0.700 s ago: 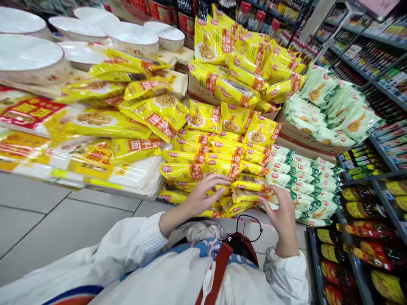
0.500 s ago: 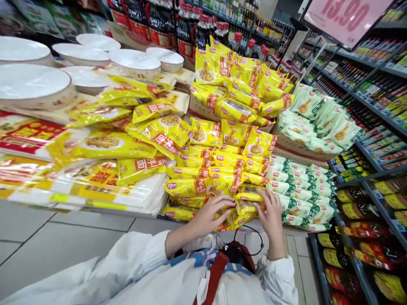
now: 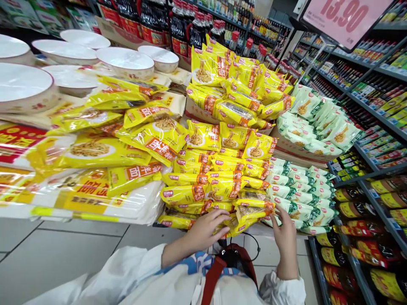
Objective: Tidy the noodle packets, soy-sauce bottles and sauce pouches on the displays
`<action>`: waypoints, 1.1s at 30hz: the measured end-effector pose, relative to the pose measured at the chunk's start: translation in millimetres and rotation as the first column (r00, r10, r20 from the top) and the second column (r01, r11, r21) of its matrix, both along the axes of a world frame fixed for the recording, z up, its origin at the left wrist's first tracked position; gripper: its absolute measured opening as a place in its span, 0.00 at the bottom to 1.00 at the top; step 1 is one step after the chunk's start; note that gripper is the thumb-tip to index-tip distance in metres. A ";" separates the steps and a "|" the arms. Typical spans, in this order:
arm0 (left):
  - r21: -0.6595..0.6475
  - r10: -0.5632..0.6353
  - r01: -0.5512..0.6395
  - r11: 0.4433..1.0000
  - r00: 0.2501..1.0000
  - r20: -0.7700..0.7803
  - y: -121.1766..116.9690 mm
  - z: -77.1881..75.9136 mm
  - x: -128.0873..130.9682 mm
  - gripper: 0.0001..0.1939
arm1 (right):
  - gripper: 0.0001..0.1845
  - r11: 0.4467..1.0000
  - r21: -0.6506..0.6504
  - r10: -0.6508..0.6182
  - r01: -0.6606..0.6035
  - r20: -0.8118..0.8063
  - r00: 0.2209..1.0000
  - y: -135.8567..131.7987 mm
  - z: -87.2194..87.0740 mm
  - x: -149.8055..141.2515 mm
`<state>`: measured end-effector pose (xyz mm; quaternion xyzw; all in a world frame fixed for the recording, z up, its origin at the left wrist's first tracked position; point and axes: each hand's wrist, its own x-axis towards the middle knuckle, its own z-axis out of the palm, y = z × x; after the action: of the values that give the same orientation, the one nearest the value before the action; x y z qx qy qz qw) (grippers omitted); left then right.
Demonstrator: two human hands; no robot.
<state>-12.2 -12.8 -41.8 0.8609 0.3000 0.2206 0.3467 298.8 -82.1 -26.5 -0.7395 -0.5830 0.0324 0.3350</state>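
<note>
My left hand (image 3: 208, 228) lies over the lower front of the stacked yellow noodle packets (image 3: 221, 186), its fingers stretched out and apart. To the right, my right hand (image 3: 284, 231) is open, thumb and fingers spread, near the right end of a yellow noodle packet (image 3: 255, 204) at the stack's front. That packet lies flat between the two hands. Whether the right fingertips touch it I cannot tell. Beneath it sits another yellow packet (image 3: 243, 226), partly covered by my left fingers. Neither hand grips anything.
Green-and-white packets (image 3: 299, 190) are stacked at the right, with a full carton (image 3: 295, 148) behind. Loose yellow packets (image 3: 155, 135) lie left, before white bowls (image 3: 125, 59). Dark sauce bottles (image 3: 152, 25) stand behind. A pink price sign (image 3: 343, 21) hangs upper right, beside bottle shelves (image 3: 365, 220).
The camera view has tilted up, bringing the price sign into sight. My right hand came in to the packet's right end, then moved slightly away right. My left hand stays by the front packets.
</note>
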 end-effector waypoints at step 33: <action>0.042 0.346 -0.403 0.914 0.724 -0.597 -39.4 -38.1 73.9 0.26 | 0.17 0.878 -0.410 0.324 -0.247 0.130 0.937 10.0 -69.2 12.2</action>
<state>61.6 -52.2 -79.9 0.7908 0.5702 -0.0078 0.2222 311.1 -72.1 -95.7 -0.6961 -0.6977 0.1238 0.1153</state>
